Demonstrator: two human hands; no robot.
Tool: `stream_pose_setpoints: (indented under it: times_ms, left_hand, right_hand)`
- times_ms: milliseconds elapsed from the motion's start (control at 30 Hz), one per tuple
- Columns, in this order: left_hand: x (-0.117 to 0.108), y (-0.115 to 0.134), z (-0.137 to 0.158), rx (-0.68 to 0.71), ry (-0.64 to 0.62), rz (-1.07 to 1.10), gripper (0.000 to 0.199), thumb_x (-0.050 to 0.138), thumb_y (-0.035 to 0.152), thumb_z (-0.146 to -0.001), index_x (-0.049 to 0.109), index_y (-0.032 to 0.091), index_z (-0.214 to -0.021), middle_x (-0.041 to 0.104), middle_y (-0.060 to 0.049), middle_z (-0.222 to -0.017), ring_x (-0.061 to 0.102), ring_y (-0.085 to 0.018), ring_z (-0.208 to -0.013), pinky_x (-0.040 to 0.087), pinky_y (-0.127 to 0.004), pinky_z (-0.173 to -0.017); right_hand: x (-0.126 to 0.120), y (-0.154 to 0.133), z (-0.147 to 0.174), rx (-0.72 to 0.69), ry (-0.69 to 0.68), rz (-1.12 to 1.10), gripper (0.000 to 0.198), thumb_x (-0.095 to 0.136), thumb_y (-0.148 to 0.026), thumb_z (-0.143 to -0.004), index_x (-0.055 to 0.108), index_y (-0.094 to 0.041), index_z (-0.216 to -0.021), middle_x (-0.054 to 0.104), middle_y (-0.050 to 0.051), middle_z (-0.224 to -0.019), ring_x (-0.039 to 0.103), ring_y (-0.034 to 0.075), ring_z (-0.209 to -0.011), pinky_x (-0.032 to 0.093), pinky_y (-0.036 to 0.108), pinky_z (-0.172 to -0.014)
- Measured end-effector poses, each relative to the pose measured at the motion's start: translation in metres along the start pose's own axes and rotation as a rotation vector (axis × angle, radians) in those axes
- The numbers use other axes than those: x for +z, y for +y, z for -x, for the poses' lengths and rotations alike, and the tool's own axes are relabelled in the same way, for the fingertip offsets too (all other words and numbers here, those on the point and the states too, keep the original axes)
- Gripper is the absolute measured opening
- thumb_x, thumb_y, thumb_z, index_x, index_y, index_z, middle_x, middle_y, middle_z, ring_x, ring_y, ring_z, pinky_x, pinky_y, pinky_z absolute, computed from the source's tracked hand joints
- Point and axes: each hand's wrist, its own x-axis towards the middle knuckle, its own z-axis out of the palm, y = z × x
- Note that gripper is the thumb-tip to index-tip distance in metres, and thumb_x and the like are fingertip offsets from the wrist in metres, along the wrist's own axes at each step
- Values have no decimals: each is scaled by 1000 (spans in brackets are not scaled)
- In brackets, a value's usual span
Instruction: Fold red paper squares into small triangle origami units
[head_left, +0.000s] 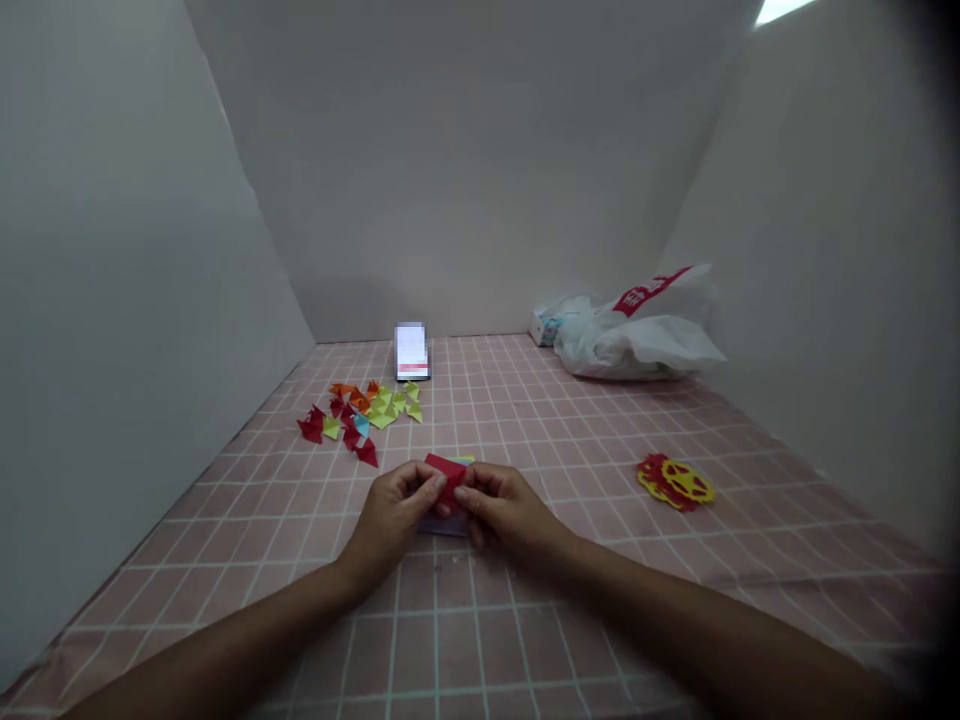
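Red paper (447,476) btwn left hand (395,513) & right hand (505,508)

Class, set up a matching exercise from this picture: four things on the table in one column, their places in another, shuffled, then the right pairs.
Things:
1. phone
2. white plastic bag
3. red paper piece
4. red and yellow paper cutout

Places:
A. far right, by the wall
B. between both hands
C. standing behind the pile of folded paper triangles
D. lying flat, right of the hands

Pairs: 1-C, 2-A, 3-B, 4-D
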Motion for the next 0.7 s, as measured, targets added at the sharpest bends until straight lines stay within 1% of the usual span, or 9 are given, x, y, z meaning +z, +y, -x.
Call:
stream_pose_setpoints:
  times_ms: [167, 300, 400, 500, 600, 700]
  left_hand:
    - [-2, -5, 0, -46, -101, 54, 26, 67, 39, -82, 61, 15, -75, 64, 1, -63, 59, -11, -60, 47, -24, -63]
    - [-3, -7, -1, -134, -118, 120, 28, 71, 41, -79, 60, 15, -77, 65, 0, -65, 61, -12, -61, 50, -25, -64]
    - [-2, -8, -2, -165, -134, 134, 30, 74, 41, -76, 60, 15, -75, 64, 1, -64, 61, -12, -60, 51, -25, -63]
    - [-2, -6, -2, -157, -124, 131, 30, 74, 40, -75, 59, 15, -73, 63, 2, -61, 57, -10, -56, 48, -22, -60]
    - [-2, -6, -2, -156, -124, 128, 29, 74, 40, -75, 59, 15, -74, 63, 2, -63, 57, -9, -56, 47, -22, -60]
    - [-2, -7, -3, -190, -153, 143, 28, 74, 39, -75, 60, 14, -74, 65, 1, -68, 58, -9, -58, 47, -23, -62]
  right_hand:
    - [-3, 1, -1, 1, 16, -1, 23, 63, -34, -82, 50, -19, -71, 51, -6, -47, 41, 6, -36, 26, 19, -38]
    - [-4, 1, -3, 12, 41, 1, 19, 64, -30, -80, 50, -20, -71, 51, -7, -45, 43, 6, -35, 27, 18, -37]
    - [-4, -1, -3, 26, 24, -5, 19, 64, -29, -78, 49, -20, -71, 51, -7, -44, 43, 6, -35, 27, 17, -36]
    - [-5, -1, -2, 29, -1, -43, 22, 63, -35, -81, 50, -19, -73, 52, -7, -45, 43, 6, -35, 27, 17, -36]
    - [-6, 2, -3, 52, -4, -103, 26, 62, -42, -82, 51, -19, -77, 53, -7, -48, 45, 7, -36, 31, 18, -37]
    - [-8, 5, -4, 64, 14, -121, 27, 64, -42, -80, 51, -19, -78, 54, -7, -51, 47, 7, -37, 33, 18, -38]
